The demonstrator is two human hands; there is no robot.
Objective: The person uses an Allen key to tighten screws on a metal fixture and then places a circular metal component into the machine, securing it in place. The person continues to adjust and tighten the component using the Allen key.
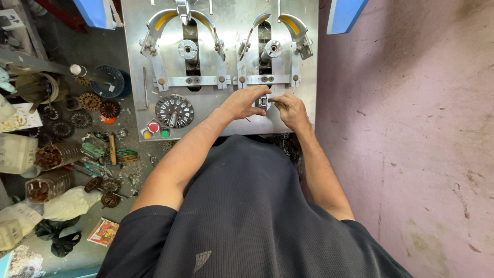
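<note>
My left hand [244, 102] and my right hand [290, 110] meet over a small round metal part [263, 102] on the steel plate of a winding machine [226, 62]. Both hands pinch at this part from either side. A slotted round stator core [174, 110] sits on the plate to the left of my left hand. Two curved metal guide arms [182, 31] with yellow inserts stand above the hands, each around a spindle.
Red, yellow and green buttons [154, 127] sit at the plate's lower left. The bench on the left holds several wound stators [90, 101], plastic jars [51, 154], bags and hand tools. A pinkish wall [411, 128] fills the right side.
</note>
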